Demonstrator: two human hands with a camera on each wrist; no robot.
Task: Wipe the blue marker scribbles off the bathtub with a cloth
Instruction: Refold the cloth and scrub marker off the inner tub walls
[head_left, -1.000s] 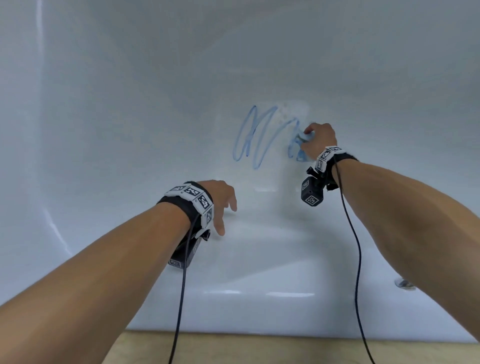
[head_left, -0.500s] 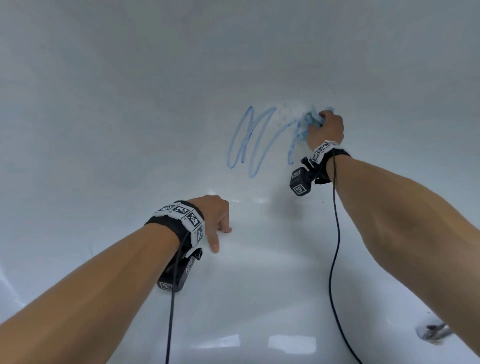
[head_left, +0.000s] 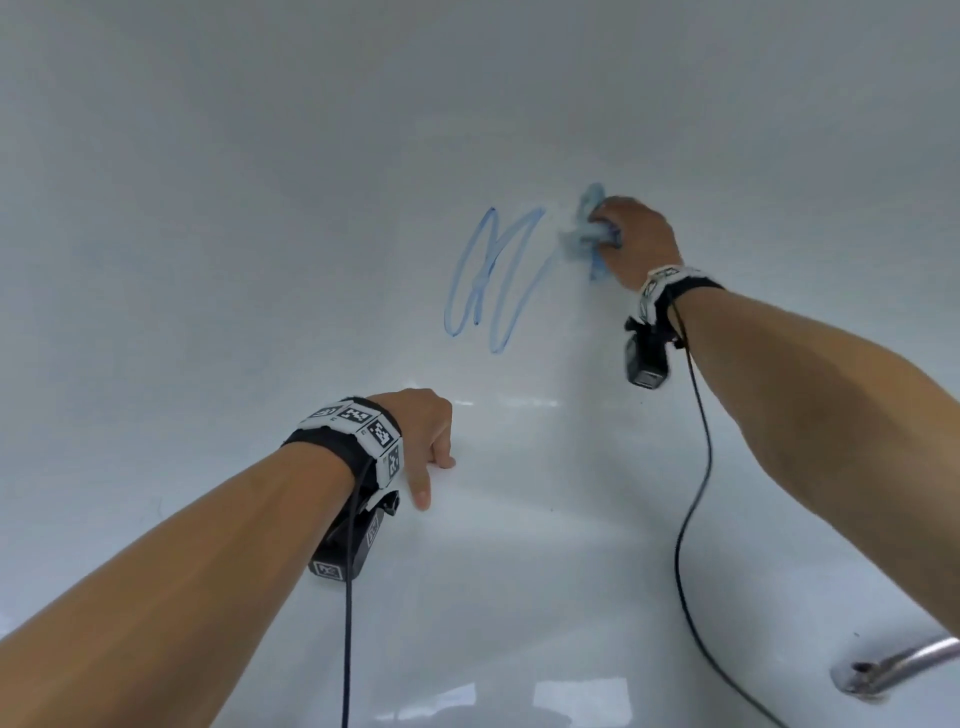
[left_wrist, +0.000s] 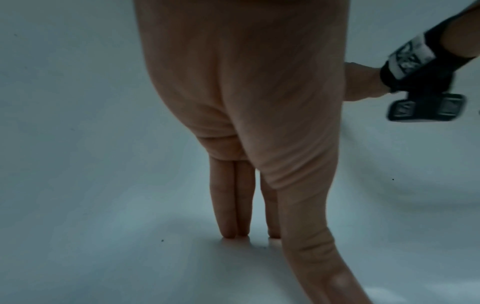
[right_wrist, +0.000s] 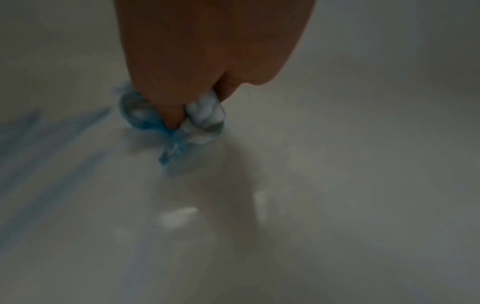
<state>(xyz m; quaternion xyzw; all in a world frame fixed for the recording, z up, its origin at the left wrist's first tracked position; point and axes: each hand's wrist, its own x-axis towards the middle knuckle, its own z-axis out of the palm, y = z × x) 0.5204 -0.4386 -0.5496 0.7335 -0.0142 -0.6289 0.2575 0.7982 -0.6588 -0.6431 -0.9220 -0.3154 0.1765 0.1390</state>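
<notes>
R hand (head_left: 641, 239): fingers curled on wadded, blue-stained cloth (head_left: 584, 234) against bathtub (head_left: 260, 208) wall, at blue scribbles (head_left: 493, 275). L hand (head_left: 421, 431): fingers straight, tips on tub.

Glossy smooth white bathtub (head_left: 260, 260), crumpled soft cloth (head_left: 584, 234), shiny metal drain fitting (head_left: 893, 665)

Bare forearms, black wristbands (head_left: 343, 449), checkered markers, cables (head_left: 693, 467)
</notes>
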